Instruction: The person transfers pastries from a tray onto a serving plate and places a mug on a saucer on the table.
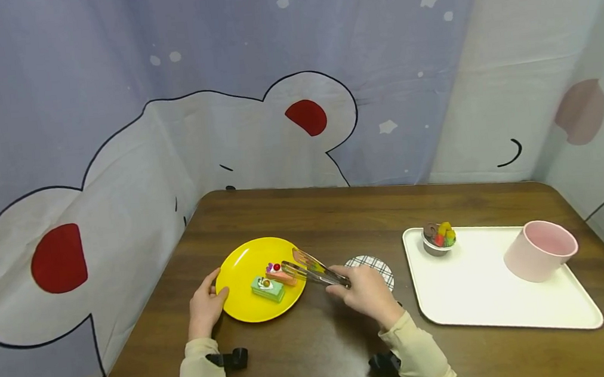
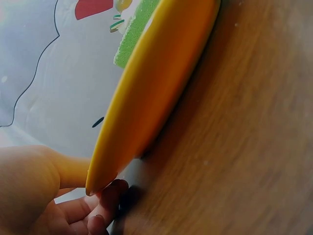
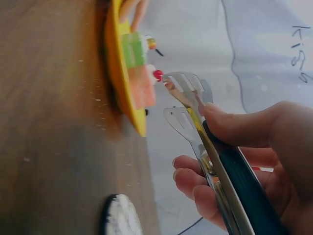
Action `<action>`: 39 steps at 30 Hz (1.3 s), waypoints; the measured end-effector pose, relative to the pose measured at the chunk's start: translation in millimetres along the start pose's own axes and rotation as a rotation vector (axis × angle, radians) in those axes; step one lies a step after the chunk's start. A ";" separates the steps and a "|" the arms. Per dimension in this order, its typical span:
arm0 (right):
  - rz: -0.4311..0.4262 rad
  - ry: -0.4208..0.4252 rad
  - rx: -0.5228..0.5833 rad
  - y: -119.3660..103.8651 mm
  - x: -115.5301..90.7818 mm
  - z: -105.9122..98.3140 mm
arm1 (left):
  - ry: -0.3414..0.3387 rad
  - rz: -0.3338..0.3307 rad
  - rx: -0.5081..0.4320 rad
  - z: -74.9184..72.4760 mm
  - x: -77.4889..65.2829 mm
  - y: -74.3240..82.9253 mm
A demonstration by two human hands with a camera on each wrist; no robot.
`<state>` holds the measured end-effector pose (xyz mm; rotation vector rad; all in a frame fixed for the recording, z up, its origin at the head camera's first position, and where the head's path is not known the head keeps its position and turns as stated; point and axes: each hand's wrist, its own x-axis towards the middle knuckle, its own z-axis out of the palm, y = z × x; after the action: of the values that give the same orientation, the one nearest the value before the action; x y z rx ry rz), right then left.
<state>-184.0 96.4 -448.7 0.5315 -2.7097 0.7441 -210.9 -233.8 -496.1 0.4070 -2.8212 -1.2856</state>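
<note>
1. Shiny slotted metal tongs (image 1: 322,277): gripped in R hand (image 1: 366,293), prongs apart, tips nr pink cake slice w/ red ball (image 1: 284,275); can't tell if touching.
2. Round glossy yellow plate (image 1: 237,267): on brown wood table (image 1: 306,362); L hand (image 1: 206,304) pinches its L edge, thumb above, fingers under.
3. Green block-shaped cake (image 1: 269,289): on plate, beside pink one.
4. Hands well apart.
5. Far R: white rectangular tray (image 1: 473,293) w/ pink cup (image 1: 529,258).

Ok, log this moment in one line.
left hand: grips round yellow plate | right hand: holds silvery metal tongs, tips apart | on plate: green rectangular cake piece, pink rectangular cake piece
</note>
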 end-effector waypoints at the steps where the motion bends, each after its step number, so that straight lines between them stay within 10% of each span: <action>1: 0.002 0.008 0.004 -0.6 0.1 -2.3 | 0.001 0.000 -0.002 -0.1 -0.3 0.5; 20: 0.055 0.000 -0.014 8.9 -7.5 -14.2 | -0.011 -0.013 -0.003 -1.0 -1.6 1.6; 39: 0.296 -0.007 0.103 45.4 -37.8 -42.2 | -0.019 -0.012 0.004 0.4 0.8 -0.4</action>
<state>-162.1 165.6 -446.9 0.1543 -2.8014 0.9607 -211.7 -233.9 -496.7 0.4144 -2.8421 -1.2930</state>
